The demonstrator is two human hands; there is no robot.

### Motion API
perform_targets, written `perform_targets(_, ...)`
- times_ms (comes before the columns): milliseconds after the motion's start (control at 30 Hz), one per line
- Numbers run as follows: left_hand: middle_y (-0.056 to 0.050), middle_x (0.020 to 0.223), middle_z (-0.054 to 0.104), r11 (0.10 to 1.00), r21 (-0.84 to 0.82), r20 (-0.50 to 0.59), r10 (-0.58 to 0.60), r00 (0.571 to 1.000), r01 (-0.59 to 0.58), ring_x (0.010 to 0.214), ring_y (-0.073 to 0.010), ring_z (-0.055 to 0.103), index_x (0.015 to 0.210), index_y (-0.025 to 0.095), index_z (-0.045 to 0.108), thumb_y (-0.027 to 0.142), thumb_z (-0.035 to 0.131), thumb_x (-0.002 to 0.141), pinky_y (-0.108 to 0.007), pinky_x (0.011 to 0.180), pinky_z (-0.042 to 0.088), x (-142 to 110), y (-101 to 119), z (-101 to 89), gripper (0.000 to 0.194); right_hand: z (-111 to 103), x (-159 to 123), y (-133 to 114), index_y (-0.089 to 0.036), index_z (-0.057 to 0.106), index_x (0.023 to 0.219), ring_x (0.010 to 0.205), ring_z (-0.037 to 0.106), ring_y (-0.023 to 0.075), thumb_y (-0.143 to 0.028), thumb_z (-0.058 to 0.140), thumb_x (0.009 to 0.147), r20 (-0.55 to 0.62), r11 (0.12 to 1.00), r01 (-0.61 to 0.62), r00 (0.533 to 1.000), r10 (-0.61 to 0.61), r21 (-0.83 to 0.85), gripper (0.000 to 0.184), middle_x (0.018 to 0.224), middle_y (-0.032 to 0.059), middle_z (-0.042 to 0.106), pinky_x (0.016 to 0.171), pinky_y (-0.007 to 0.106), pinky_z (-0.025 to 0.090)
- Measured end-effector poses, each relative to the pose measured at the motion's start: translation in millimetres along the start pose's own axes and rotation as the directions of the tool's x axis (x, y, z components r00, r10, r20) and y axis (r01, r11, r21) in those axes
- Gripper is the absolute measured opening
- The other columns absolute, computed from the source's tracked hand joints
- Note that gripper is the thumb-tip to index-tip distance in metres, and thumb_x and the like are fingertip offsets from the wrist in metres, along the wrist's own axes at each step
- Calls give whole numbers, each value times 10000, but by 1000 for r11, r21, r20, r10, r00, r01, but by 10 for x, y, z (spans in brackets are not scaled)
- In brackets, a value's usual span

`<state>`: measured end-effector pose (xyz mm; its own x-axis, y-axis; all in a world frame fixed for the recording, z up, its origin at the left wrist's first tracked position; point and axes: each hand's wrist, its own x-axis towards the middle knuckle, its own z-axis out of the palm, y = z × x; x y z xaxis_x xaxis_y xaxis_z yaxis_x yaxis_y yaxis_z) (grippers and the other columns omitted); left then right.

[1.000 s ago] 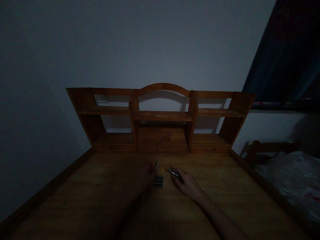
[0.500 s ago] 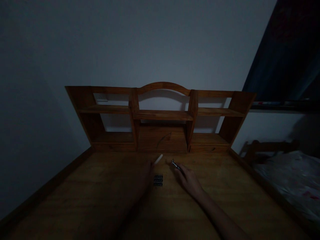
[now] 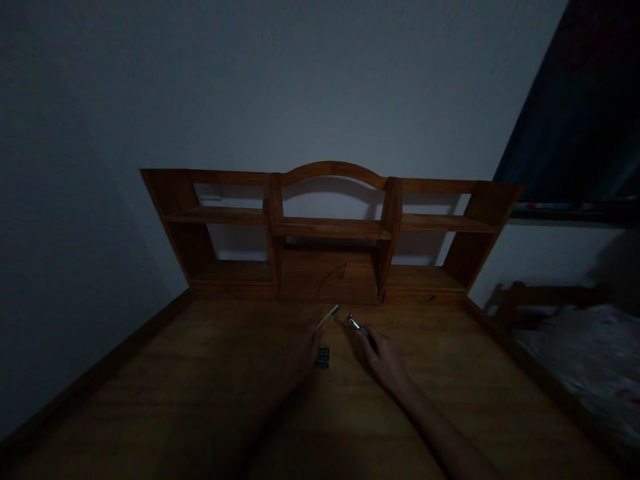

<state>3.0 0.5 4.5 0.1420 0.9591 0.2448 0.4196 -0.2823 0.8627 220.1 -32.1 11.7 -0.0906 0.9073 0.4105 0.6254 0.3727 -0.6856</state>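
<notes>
My left hand [image 3: 306, 348], in deep shadow, is closed round a thin, pale toothbrush [image 3: 327, 316]. The brush's dark bristle end points up and to the right. Shut in my right hand [image 3: 384, 353] is a razor [image 3: 356, 325] with a shiny silver head and a darker handle. The razor's head faces the brush tip, with a small gap between them. On the desk beside my left hand lies a small black block [image 3: 323, 357] with rows of square cells, its left side partly covered by that hand.
A wooden desktop [image 3: 430, 400] spreads under both arms. Along its back stands a wooden shelf unit [image 3: 333, 229] against a pale wall [image 3: 320, 87]. To the right are a bed [image 3: 590, 347] with light bedding and a dark curtain [image 3: 585, 113]. The light is dim.
The toothbrush has moved right, closer to the razor, and turned so its dark bristles show. My left hand now covers part of the black block. The view has shifted slightly.
</notes>
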Motion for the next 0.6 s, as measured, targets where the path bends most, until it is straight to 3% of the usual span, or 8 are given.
perform_targets(200, -102, 1203, 632, 995, 52, 43, -82, 996, 80, 1113, -275, 581, 1245, 222, 551, 484, 322, 928, -488, 1028, 368, -99, 47, 12, 471, -2, -8, -30, -197, 618, 975, 743, 646, 203, -445, 360, 956, 8, 1000, 13, 1000, -12, -8, 358, 839, 52, 689, 663, 269, 454)
perform_targets(400, -14, 1363, 520, 989, -65, 67, 134, 989, -129, 1290, -184, 432, 1276, 265, 536, 408, 328, 944, -394, 1130, 265, -98, 169, -1, 417, 6, -10, -15, -199, 622, 1016, 761, 650, 213, -447, 353, 955, -40, 1000, -12, 999, 12, -2, 371, 862, 60, 696, 686, 279, 461)
perform_targets(600, -39, 1195, 652, 994, -66, 169, 94, 981, -84, 1113, -216, 590, 1186, 231, 620, 421, 412, 910, -388, 1003, 433, -8, -44, 34, 394, -19, -5, 19, -201, 626, 1029, 829, 651, 227, -433, 339, 962, -94, 1000, -22, 995, 23, 16, 375, 934, 74, 696, 746, 297, 464)
